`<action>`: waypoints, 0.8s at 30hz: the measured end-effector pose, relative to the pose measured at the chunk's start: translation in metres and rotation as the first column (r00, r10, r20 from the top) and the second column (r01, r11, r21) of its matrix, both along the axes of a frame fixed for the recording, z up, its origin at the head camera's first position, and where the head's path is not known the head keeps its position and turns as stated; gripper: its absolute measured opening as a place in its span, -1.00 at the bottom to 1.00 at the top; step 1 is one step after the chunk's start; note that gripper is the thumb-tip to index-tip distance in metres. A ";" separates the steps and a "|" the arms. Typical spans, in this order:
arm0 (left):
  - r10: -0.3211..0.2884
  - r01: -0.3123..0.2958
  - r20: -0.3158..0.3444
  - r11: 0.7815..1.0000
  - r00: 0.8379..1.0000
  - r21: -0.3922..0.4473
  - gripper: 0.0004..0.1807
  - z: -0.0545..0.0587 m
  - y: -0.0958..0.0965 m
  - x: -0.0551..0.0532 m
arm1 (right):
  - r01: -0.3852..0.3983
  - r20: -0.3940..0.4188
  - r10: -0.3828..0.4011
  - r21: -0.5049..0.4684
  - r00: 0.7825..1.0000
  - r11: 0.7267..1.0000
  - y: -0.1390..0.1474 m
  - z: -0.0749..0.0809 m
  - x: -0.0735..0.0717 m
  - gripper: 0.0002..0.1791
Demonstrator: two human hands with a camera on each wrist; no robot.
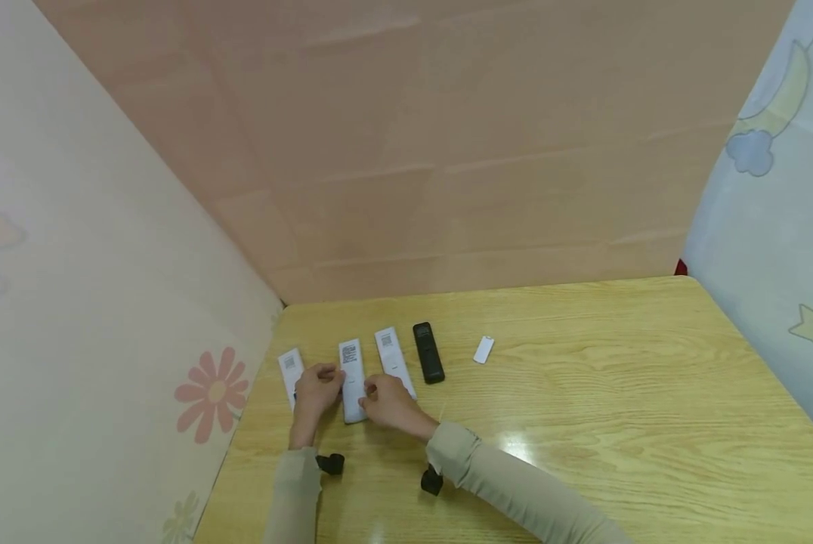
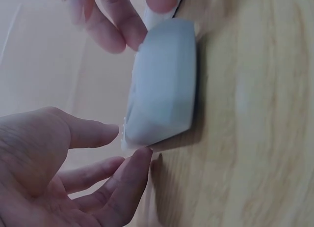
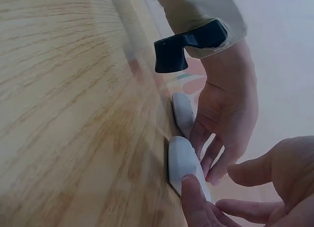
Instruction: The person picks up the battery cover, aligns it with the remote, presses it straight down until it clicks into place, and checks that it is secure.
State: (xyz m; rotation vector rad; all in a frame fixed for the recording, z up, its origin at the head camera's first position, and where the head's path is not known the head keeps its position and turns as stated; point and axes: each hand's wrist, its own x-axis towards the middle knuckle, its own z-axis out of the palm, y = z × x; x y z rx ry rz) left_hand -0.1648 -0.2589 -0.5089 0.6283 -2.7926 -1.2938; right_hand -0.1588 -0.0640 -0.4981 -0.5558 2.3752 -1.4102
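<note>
From the head, looked forward and down from high up, set well back, facing the brown backdrop [image 1: 440,151] behind the wooden table [image 1: 604,378]; caught the left hand [image 1: 318,390] and right hand [image 1: 391,403] low, left of centre. From the left wrist, looked in close and low, rolled sideways, table at right, facing one end of the middle white remote [image 1: 353,389]. From the right wrist, looked close and low too, rolled, table at left, toward the left hand and its black mount [image 3: 171,52]. Shared both hands and middle remote across all three.
</note>
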 end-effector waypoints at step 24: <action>0.072 -0.072 -0.032 0.997 0.997 0.012 -0.44 0.012 -0.011 -0.001 | 0.025 0.021 -0.023 -0.066 1.000 0.997 0.041 0.008 -0.008 -0.59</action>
